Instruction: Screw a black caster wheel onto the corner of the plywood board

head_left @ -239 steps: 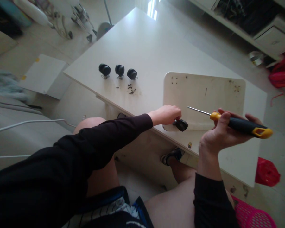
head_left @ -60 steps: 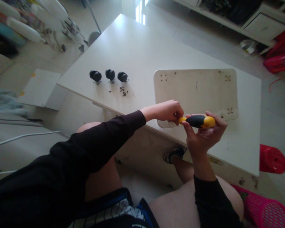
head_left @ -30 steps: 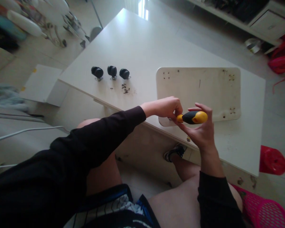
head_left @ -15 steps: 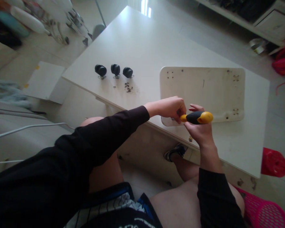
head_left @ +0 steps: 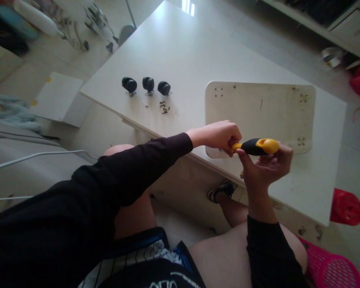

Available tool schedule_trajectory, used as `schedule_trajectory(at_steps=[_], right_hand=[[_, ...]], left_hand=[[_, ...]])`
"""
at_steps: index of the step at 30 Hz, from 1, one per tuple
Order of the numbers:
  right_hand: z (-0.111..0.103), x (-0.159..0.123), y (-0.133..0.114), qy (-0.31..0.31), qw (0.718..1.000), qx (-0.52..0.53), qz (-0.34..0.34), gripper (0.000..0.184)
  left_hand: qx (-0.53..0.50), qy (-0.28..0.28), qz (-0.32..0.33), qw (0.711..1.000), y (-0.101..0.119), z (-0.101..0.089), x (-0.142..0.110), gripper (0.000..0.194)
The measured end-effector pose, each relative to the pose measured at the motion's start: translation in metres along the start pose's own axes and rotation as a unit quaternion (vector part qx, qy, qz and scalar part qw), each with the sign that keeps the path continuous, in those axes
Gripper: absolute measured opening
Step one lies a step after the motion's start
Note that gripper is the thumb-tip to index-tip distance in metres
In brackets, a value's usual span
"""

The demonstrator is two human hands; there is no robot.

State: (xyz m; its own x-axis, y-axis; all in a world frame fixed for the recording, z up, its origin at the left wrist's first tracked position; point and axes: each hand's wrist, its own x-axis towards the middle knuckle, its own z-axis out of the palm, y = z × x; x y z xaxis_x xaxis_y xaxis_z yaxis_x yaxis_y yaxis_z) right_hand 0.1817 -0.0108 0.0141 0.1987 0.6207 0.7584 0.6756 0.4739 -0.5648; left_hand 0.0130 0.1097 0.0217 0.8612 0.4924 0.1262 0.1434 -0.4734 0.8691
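Observation:
A pale board (head_left: 258,112) with small screw holes lies flat on the white table (head_left: 180,52). My right hand (head_left: 265,166) is closed round the black and yellow handle of a screwdriver (head_left: 256,146), which points left toward the board's near left corner. My left hand (head_left: 219,135) is closed in a pinch at that corner, right at the screwdriver's front end. The caster wheel and the screwdriver's shaft are hidden under my left hand.
Three black caster wheels (head_left: 147,85) stand in a row at the table's left, with a small heap of dark screws (head_left: 164,107) beside them. A red bag (head_left: 346,208) and a pink basket (head_left: 330,268) sit on the floor at right. A white box (head_left: 58,98) lies at left.
Eight seconds ago the screwdriver was held away from the board with the caster showing. It is now brought to the corner under my left hand. In the last second my right fingers closed round the handle.

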Motion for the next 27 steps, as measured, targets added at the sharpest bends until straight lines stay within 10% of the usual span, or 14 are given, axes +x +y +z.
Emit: schedule_trajectory(at_steps=[6,27], right_hand=[[-0.001,-0.003,-0.001,-0.046,0.996,0.066,-0.024,0.058],[0.005,-0.007,0.004,0.010,0.997,0.072,0.038,0.078]], left_hand=[[-0.065,-0.086,-0.030,0.994,0.002,-0.005,0.000,0.012],[0.020,0.008,-0.002,1.000,0.000,0.001,-0.001,0.011]])
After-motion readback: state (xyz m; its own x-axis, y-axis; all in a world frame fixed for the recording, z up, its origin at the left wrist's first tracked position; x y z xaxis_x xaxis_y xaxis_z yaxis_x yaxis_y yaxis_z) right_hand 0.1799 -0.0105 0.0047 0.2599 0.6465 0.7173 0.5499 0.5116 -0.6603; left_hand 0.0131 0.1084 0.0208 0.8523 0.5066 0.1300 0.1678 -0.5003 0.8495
